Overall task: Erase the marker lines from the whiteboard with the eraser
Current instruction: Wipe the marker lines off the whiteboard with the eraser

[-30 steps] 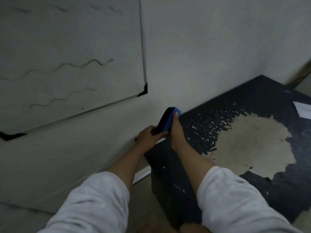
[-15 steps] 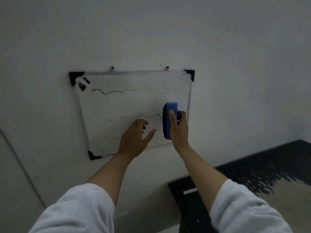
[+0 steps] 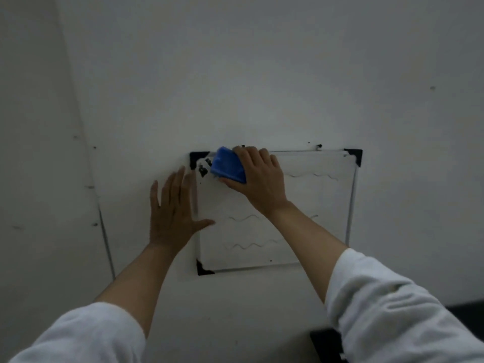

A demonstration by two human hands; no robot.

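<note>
Head view: our right hand grips the blue eraser by its back against the whiteboard, wavy marker lines below it. Our left hand, open flat, braces the board's edge. Light, soft-faced, it probably needs firm pressure.

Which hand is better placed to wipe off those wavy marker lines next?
Right. The right hand holds the blue eraser against the whiteboard's top left; the left hand lies flat at its left edge, empty.
</note>
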